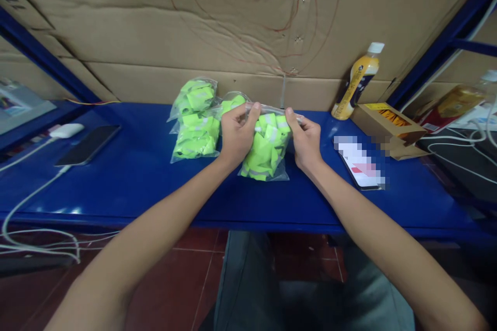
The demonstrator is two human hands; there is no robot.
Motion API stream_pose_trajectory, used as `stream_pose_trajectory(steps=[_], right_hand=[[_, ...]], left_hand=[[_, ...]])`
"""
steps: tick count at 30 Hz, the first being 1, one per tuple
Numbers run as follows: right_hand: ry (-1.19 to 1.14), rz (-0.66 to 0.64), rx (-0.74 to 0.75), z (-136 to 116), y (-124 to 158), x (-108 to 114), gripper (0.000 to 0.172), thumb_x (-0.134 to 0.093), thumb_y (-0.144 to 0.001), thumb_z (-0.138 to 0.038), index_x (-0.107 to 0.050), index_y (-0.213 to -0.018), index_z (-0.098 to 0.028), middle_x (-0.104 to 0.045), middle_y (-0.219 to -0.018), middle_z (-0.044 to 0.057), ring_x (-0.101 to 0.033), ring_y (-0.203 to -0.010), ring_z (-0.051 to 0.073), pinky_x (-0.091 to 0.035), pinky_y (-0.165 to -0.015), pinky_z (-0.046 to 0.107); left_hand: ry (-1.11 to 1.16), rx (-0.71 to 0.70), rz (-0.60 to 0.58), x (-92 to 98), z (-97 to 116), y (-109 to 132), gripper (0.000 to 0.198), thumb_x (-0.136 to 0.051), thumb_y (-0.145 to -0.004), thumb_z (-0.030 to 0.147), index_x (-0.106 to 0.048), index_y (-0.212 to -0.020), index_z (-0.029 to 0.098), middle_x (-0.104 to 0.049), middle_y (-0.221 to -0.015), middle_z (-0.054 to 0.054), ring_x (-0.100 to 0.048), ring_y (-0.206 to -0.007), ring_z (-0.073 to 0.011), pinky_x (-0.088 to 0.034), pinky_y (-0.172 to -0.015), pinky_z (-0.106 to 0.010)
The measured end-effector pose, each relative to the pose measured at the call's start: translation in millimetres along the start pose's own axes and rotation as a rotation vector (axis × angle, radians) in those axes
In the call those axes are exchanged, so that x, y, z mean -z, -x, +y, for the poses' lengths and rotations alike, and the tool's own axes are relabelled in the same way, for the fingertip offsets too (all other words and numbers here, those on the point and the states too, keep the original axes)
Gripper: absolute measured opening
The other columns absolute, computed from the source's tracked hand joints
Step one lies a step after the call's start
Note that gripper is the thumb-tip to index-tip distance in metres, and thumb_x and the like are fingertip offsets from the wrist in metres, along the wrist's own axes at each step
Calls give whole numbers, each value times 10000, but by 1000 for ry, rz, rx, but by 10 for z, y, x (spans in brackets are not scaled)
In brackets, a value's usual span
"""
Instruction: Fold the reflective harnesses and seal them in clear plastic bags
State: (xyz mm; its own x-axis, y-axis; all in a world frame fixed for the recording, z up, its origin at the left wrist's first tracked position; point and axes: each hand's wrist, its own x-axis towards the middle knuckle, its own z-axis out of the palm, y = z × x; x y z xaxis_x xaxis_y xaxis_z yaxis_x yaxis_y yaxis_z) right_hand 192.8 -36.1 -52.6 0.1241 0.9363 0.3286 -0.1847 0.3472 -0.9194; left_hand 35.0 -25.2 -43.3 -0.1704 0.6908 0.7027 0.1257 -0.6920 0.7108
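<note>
A clear zip bag (267, 151) packed with neon-yellow material with grey reflective bands is held up by its top edge over the blue shelf. My left hand (239, 133) pinches the left end of that edge between thumb and fingers. At the other end, my right hand (306, 137) grips the same edge in a like pinch. Just left of my left hand lie more filled bags: one bag (197, 137) in front, another bag (196, 97) behind it, and a third bag (234, 102) partly hidden by my hand.
On the blue shelf (147, 186), a phone (88, 146) and a white earphone case (68, 130) with cables lie left. To the right are a lit phone (359, 163), a yellow drink bottle (357, 83) and an open cardboard box (390, 129). Cardboard (128, 36) lines the back.
</note>
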Motion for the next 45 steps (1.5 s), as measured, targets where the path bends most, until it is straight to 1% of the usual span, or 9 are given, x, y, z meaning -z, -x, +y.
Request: stream_pose_trajectory(steps=[6, 11, 15, 21, 26, 30, 37, 42, 45], right_hand=[[-39, -271, -164, 108, 68, -101, 800, -1036, -588, -556, -617, -1208, -273, -805, -1153, 51, -775, -1023, 216, -641, -893, 335], [191, 14, -35, 266, -242, 216, 826, -965, -639, -682, -566, -1213, -243, -793, -1204, 107, -773, -1081, 258, -626, -971, 399], [590, 165, 104, 178, -479, 572, 825, -829, -777, -752, -633, -1327, -169, -747, -1340, 205, -710, -1272, 361, -519, -1165, 535], [1221, 90, 53, -71, -407, 563, 1215, -725, -876, -737, -247, -1721, -5, -416, -1684, 392, -438, -1576, 525, -412, -1237, 668], [1476, -228, -40, -69, -237, 390, 1129, -748, -902, -687, -266, -1754, -125, -369, -1728, 350, -507, -1506, 554, -431, -1197, 731], [1533, -271, -2, -47, -256, 416, 1057, -702, -980, -615, -202, -1769, -120, -337, -1761, 333, -492, -1530, 523, -438, -1207, 701], [1777, -269, -97, -319, -373, 420, 814, -771, -916, -329, -489, -1617, -26, -510, -1656, 310, -361, -1603, 561, -275, -1272, 803], [1733, -378, 3, -352, -465, 515, 1234, -850, -836, -514, -198, -1776, -53, -193, -1836, 303, -107, -1704, 582, -168, -1327, 794], [1620, -500, 156, -208, -492, 540, 1077, -733, -934, -501, -202, -1790, -117, -143, -1867, 243, -138, -1736, 480, -247, -1367, 664]], left_hand=[[-79, 23, 143, 83, -199, -97, 646, -553, -1031, 801, -682, -778, 222, -637, -738, -22, -644, -762, -192, -552, -781, -336], [-579, -153, 73, 533, -339, -363, 601, -668, -934, 801, -733, -1102, 227, -737, -1224, -172, -609, -1303, -394, -429, -1199, -613], [-1080, -20, -93, 693, -74, -392, 597, -750, -854, 691, -747, -1048, 127, -687, -1260, -335, -483, -1384, -616, -334, -1120, -863], [-1566, 178, -191, 565, 693, -23, 683, -625, -1019, 572, -627, -1487, 75, -511, -1552, -346, -473, -1432, -584, -504, -1069, -724], [-1656, 374, -409, 722, 578, 379, 752, -500, -1104, 479, -308, -1771, 190, -278, -1774, -328, -462, -1478, -586, -562, -1017, -714], [-1656, 311, -431, 787, 682, 584, 675, -446, -1116, 353, -350, -1767, 201, -297, -1772, -314, -554, -1385, -560, -606, -958, -675], [-1382, -51, -295, 80, 1081, 331, 675, -554, -1088, 408, -404, -1743, 344, -379, -1785, -157, -536, -1459, -468, -575, -1102, -600], [-1306, -62, -408, -624, 402, -23, 677, -459, -1126, 588, -448, -1722, 267, -417, -1747, -240, -561, -1425, -500, -541, -1092, -647], [-1222, 10, -453, -728, -88, 9, 690, -388, -1140, 627, -502, -1697, 236, -375, -1789, -205, -444, -1563, -500, -431, -1229, -677]])
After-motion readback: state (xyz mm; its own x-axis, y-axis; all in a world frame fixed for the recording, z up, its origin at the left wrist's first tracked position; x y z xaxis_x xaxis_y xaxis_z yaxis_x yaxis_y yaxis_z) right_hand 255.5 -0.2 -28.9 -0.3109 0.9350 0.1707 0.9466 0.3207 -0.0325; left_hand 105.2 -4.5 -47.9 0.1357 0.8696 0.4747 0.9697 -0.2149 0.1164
